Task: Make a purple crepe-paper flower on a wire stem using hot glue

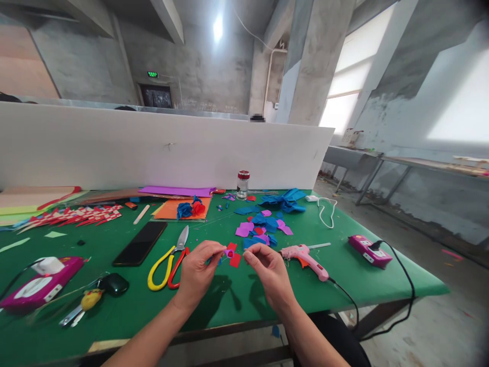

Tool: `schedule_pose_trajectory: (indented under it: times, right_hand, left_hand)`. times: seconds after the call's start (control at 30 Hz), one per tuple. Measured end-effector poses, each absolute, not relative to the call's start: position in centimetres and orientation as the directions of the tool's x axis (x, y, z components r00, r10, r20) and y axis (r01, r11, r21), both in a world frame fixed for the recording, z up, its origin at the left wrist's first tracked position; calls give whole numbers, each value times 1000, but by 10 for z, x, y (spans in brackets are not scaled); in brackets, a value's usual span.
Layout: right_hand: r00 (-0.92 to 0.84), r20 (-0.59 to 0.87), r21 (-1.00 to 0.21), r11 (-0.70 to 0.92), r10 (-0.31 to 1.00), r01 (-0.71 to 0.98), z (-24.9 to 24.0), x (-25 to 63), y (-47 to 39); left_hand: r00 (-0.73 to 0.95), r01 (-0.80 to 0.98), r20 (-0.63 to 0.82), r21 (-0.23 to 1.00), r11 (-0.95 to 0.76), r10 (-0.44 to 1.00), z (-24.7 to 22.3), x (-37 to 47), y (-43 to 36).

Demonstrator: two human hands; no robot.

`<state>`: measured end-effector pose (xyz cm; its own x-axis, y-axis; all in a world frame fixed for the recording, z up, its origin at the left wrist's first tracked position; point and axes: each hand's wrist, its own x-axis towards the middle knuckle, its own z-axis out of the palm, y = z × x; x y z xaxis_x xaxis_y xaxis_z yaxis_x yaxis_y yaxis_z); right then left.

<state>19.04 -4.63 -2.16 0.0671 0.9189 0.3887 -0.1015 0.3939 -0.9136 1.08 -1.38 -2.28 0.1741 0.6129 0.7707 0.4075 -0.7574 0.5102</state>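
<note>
My left hand [199, 269] pinches a small paper flower [229, 253], purple with a red centre, above the table. Beside it my right hand [268, 272] has thumb and forefinger pressed together; whatever lies between them is too small to make out. Red paper pieces [235, 261] show just behind the flower. To the left of my left hand lie scissors [170, 265] with one yellow and one red handle. A pink glue gun [309, 261] with a clear glue stick rests right of my right hand. Purple, blue and red paper petals [244, 230] are scattered beyond my hands.
A black phone [140, 243], keys with a yellow charm [91, 299] and a purple power strip [48, 285] lie left. Finished blue and red paper flowers [191, 208] sit behind. A red-lidded jar [243, 185] stands by the white partition [153, 148]. Another power strip [370, 251] lies right.
</note>
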Motion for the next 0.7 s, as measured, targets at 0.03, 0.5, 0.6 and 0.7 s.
schedule_pose_trajectory:
  times: [0.03, 0.5, 0.6, 0.7]
  right_hand:
    - [51, 364, -920, 368, 930, -134, -21, 190, -47]
    - [-11, 343, -938, 342, 939, -52, -15, 186, -55]
    - [5, 390, -918, 389, 921, 82, -10, 186, -58]
    - [17, 439, -887, 430, 898, 170, -6, 186, -61]
  left_hand:
    - [188, 428, 787, 472, -770, 587, -23, 11, -13]
    - [252, 513, 831, 320, -797, 496, -25, 12, -13]
    - [257, 519, 836, 304, -799, 485, -26, 13, -12]
    - [262, 532, 841, 282, -798, 472, -28, 12, -12]
